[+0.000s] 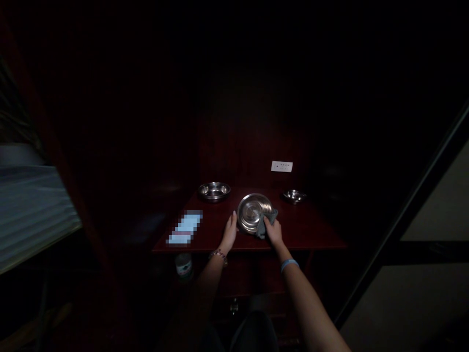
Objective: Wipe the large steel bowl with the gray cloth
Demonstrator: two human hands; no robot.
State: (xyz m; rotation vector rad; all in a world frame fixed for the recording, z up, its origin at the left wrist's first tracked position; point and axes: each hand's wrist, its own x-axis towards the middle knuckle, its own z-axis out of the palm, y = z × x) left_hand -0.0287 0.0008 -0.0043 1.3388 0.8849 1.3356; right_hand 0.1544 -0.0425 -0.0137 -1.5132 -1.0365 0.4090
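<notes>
A round, shiny metal plate is tilted up above the dark red desk, its inner face toward me. My left hand grips its left rim, with the thumb along the near side and the other fingers mostly hidden behind. A grey cloth is bunched in my right hand, which presses it against the plate's lower right. At the back left of the desk sits a metal bowl. Another, smaller metal bowl stands at the back right.
A pixelated bright rectangle lies at the desk's left. On the back wall is a white socket panel. Below the front edge, a jar-like container shows dimly. Dark walls flank both sides.
</notes>
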